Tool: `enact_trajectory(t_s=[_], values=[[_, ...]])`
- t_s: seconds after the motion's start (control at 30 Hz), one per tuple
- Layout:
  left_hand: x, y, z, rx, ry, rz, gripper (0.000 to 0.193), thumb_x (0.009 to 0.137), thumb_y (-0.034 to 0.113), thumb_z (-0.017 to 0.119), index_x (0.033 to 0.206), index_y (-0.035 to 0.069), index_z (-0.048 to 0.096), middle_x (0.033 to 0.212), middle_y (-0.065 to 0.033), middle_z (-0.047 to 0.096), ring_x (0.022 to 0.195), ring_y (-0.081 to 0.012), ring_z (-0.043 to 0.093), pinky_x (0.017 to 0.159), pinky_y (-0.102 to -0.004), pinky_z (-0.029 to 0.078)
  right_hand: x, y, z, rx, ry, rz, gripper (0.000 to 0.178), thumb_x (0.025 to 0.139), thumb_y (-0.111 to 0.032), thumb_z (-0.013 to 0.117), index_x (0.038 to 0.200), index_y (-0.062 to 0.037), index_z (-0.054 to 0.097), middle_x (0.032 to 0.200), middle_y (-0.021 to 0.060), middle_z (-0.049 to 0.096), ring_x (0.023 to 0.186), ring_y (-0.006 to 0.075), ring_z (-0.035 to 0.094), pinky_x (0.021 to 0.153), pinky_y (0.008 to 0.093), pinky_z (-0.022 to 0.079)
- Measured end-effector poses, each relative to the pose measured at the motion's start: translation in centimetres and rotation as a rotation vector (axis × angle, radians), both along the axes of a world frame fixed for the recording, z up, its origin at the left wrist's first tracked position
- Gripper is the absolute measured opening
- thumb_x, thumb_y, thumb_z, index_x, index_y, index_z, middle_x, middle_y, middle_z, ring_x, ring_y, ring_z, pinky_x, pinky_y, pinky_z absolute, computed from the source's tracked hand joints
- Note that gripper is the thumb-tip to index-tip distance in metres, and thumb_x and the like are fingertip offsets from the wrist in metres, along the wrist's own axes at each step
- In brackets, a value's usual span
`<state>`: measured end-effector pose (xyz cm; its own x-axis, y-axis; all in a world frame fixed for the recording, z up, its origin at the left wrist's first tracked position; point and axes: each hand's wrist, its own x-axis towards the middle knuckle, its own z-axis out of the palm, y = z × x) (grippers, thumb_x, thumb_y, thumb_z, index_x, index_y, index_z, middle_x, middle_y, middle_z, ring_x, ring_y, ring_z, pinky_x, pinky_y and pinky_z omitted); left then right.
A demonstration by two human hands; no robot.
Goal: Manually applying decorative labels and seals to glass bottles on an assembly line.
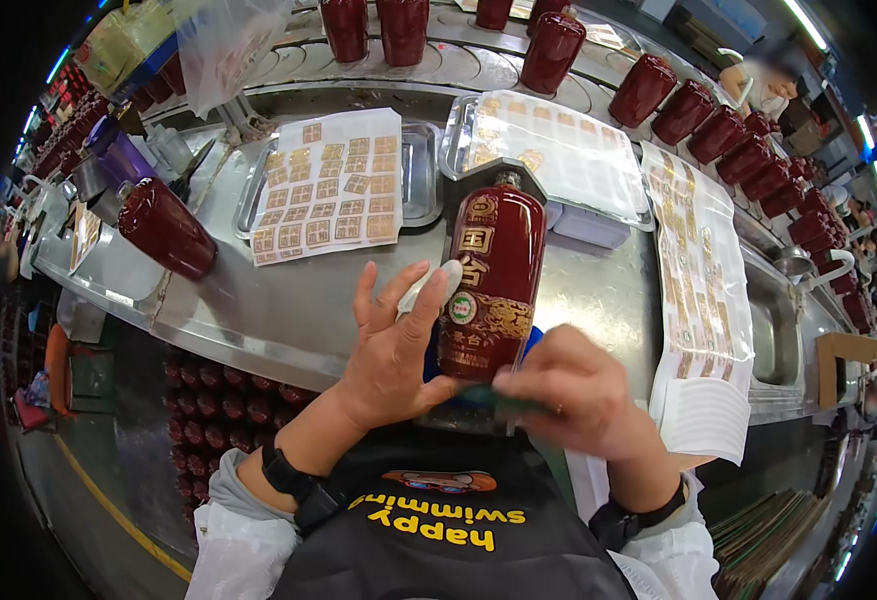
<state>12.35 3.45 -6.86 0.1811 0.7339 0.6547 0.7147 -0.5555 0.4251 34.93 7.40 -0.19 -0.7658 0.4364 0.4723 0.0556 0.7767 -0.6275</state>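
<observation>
In front of me a dark red bottle (503, 270) with gold decoration leans in a dark-edged holder (455, 222). My left hand (390, 350) is at its lower left side with fingers spread; a white finger cover sits on one fingertip, beside the bottle. Whether those fingers touch the glass I cannot tell. By the bottle's base, my right hand (578, 388) is curled and smeared by motion. Something dark green (503, 400) shows at its fingertips, too blurred to name. Behind the left hand, a sheet of gold labels (288, 235) lies over a metal tray (423, 205).
Another red bottle (168, 230) stands at the left. A white-covered tray (638, 205) sits behind the holder, and a long label strip (703, 270) lies to the right, near a sink (773, 315). Red bottles (640, 90) line the conveyor (448, 68) at the back.
</observation>
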Motion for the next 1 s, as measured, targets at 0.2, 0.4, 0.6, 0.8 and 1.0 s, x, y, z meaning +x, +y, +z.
enact_trajectory(t_s=[0.2,0.4,0.6,0.8,1.0], values=[[-0.2,-0.6,-1.1,0.175,0.147,0.029,0.073,0.078,0.036,0.075,0.138,0.009,0.045,0.135,-0.0058,0.057,0.131,-0.0284,0.042,0.114,-0.0576,0.011,1.0,-0.4,-0.6,-0.250,0.032,-0.363,0.020,0.081,-0.008,0.074,0.099,-0.0040,0.065,0.079,0.0050,0.061,0.071,0.0160,0.059,0.062,0.0287,0.046],[0.3,-0.5,-0.7,0.251,0.267,-0.038,0.043,0.087,0.016,0.062,0.129,0.024,0.057,0.120,0.0067,0.063,0.132,-0.0188,0.041,0.117,-0.0525,0.007,0.0,0.0,-4.7,-0.871,0.395,-0.572,0.019,0.095,-0.017,0.063,0.100,0.0001,0.059,0.084,0.0008,0.062,0.072,0.0047,0.055,0.063,0.0204,0.046],[-0.1,-0.1,0.7,0.337,0.442,-0.059,0.037,0.089,0.021,0.060,0.124,0.030,0.057,0.113,0.0135,0.065,0.128,-0.0136,0.042,0.116,-0.0527,0.010,0.0,0.0,-5.4,-0.890,0.415,-0.573,0.020,0.095,-0.019,0.064,0.100,-0.0001,0.058,0.083,0.0007,0.062,0.072,0.0045,0.054,0.063,0.0207,0.046],[0.3,0.6,1.7,0.403,0.573,-0.103,0.032,0.091,0.025,0.055,0.122,0.030,0.054,0.102,0.0126,0.068,0.119,-0.0131,0.044,0.115,-0.0524,0.013,0.0,-0.1,-5.8,-0.878,0.450,-0.571,0.020,0.095,-0.019,0.064,0.099,-0.0003,0.058,0.083,0.0007,0.062,0.072,0.0047,0.054,0.063,0.0210,0.047],[0.7,0.8,2.1,0.403,0.601,-0.139,0.027,0.091,0.024,0.052,0.118,0.028,0.054,0.102,0.0116,0.068,0.113,-0.0149,0.047,0.115,-0.0523,0.013,0.0,-0.1,-6.2,-0.888,0.465,-0.562,0.020,0.095,-0.019,0.064,0.099,-0.0005,0.058,0.083,0.0006,0.063,0.073,0.0045,0.055,0.063,0.0207,0.047]])
